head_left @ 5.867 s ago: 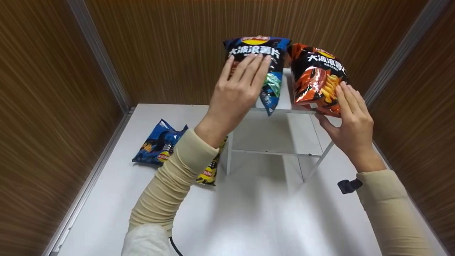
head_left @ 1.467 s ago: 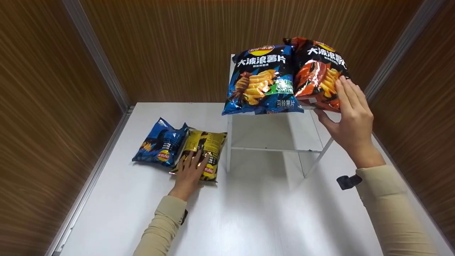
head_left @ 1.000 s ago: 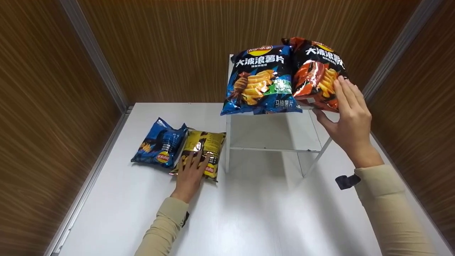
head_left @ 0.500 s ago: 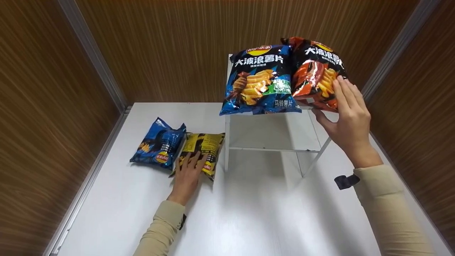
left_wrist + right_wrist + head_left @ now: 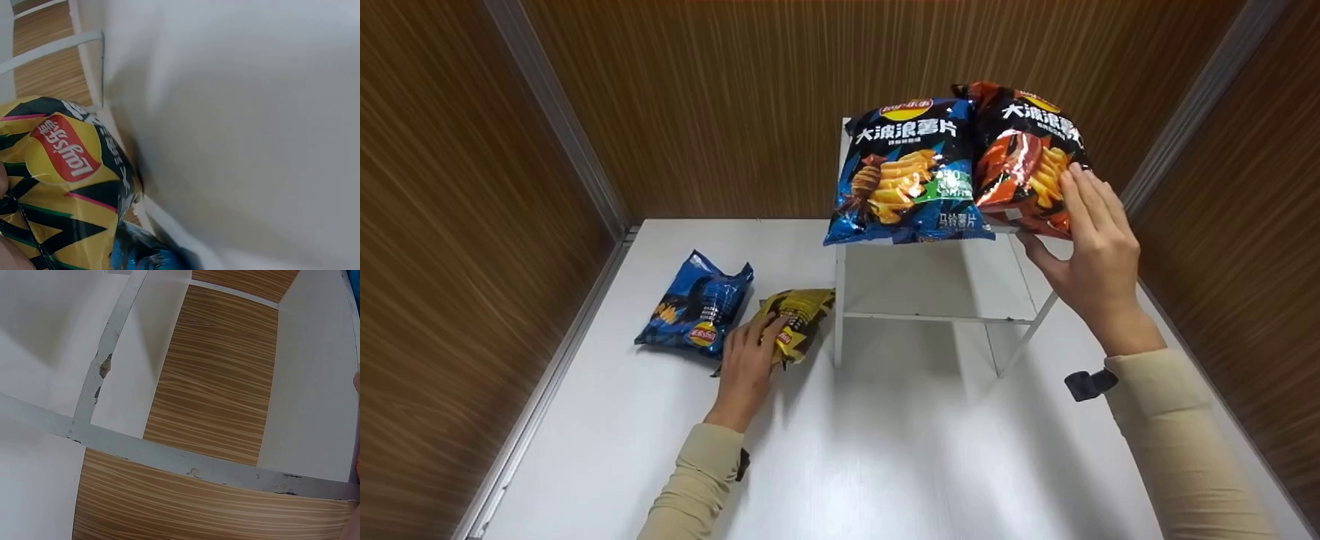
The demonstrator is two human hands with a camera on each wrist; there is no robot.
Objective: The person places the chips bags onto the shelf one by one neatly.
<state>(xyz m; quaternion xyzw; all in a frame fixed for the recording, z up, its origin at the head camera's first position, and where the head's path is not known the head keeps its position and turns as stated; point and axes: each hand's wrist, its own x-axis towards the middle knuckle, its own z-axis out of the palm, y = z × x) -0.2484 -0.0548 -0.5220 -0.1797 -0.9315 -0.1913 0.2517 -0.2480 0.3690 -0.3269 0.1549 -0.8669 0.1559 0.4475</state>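
In the head view my left hand (image 5: 746, 367) grips the yellow-and-black crisp packet (image 5: 804, 309), which is tilted up, its lower part covered by the fingers. The same packet (image 5: 73, 208) fills the lower left of the left wrist view, with bits of fingers at the edge. My right hand (image 5: 1099, 259) rests its straight fingers along the right side of the orange-and-black crisp packet (image 5: 1016, 169), thumb spread low by its bottom corner. That packet leans on top of the white rack, beside a blue crisp packet (image 5: 904, 180) facing front.
Another blue crisp packet (image 5: 690, 307) lies on the white table (image 5: 877, 465), left of the yellow one. The white metal rack (image 5: 937, 318) has thin legs and crossbars; its chipped frame (image 5: 50, 53) also shows in the left wrist view. Wood-grain walls (image 5: 720, 112) enclose the table.
My left hand went from the upper blue packet down to the yellow one, then closed on it; it now tips up from flat. The upper blue packet sits more upright; my right hand has stayed put.
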